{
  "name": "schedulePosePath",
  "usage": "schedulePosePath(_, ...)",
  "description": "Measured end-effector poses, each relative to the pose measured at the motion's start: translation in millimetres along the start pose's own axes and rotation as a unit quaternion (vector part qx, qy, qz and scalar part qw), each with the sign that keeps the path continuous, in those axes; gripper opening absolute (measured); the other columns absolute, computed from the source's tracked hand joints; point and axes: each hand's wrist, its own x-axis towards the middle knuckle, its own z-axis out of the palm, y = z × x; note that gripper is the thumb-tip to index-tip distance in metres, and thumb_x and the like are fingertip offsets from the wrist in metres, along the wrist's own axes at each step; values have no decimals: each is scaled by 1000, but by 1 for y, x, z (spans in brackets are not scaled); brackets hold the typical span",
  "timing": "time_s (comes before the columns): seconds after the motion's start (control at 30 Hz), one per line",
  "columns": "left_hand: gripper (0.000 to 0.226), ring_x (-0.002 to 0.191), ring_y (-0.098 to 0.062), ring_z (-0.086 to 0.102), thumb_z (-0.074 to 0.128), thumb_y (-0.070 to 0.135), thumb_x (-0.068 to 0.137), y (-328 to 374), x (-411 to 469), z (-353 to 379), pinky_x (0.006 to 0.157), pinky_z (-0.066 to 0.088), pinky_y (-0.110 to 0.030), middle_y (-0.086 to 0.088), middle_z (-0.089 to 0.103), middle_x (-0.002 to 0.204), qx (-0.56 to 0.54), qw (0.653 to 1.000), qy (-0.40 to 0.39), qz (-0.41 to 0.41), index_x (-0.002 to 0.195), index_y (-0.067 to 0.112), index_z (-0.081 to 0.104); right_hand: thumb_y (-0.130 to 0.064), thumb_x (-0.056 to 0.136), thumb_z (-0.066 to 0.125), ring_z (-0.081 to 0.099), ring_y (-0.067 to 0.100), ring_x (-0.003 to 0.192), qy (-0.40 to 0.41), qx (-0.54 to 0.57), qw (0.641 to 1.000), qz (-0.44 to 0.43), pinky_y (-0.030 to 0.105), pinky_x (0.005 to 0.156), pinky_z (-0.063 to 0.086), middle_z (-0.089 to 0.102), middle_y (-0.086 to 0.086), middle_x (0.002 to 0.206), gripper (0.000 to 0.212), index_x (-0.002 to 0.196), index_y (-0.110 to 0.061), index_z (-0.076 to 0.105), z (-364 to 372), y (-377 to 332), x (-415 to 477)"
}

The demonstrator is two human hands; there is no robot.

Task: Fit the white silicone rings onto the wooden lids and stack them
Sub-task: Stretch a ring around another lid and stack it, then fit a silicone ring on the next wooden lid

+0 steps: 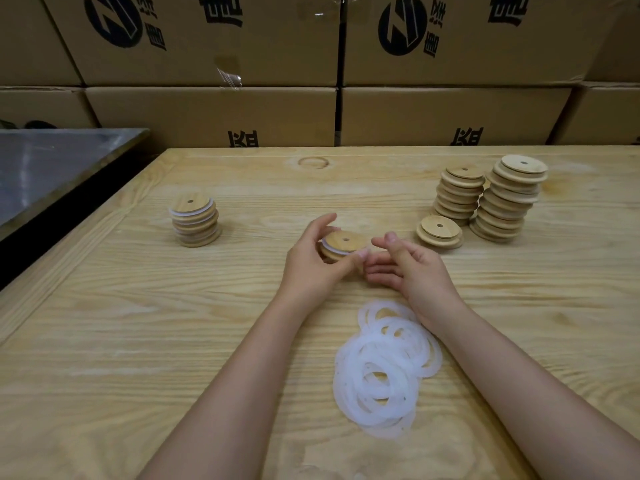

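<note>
Apparently fitted, a white ring (327, 241) sits on the wooden lid (343, 244) gripped by the left hand (313, 263) mid-table; the right hand (407, 268) hovers, fingers relaxed, holding nothing. Next: the finished stack (195, 221) at left.

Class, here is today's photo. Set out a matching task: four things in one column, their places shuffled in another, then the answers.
1. single ringed lid
2. loose white rings
3. stack of ringed lids
4. tall stacks of bare lids

A. far right of the table
B. left part of the table
C. held in the left hand
D. nearest the camera

Pairs: 1-C, 2-D, 3-B, 4-A.
</note>
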Motion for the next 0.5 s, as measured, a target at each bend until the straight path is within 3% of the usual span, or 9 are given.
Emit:
schedulePosePath(0.1,64,109,-9,55,81,38,67,-1,8,-21,97,42,-24,13,59,110,105,986,131,14,124,29,53,-48,75,58,68,18,73,5,-15,1000,-2,24,66,56,71,9,77,47,99,-8,64,0,0,0)
schedulePosePath(0.2,67,118,-20,47,76,50,68,-7,14,-51,101,30,-35,6,61,117,244,944,222,-10,127,28,51,-46,80,56,67,17,74,2,-38,999,-6,24,69,56,71,8,78,43,98,-7,65,1,0,-1)
schedulePosePath(0.33,67,122,-26,43,75,50,70,-15,15,-71,99,26,-36,-4,60,121,304,917,251,-62,125,20,53,-35,94,51,66,18,75,-2,-68,998,-9,29,75,56,70,6,77,31,96,-8,66,-1,3,-1)
schedulePosePath(0.5,62,120,-30,43,71,51,75,-21,13,-72,96,27,-38,-9,59,121,375,891,236,-96,122,16,52,-33,95,51,65,19,74,-4,-79,997,-10,30,76,55,70,4,75,30,96,-8,66,0,2,-2)
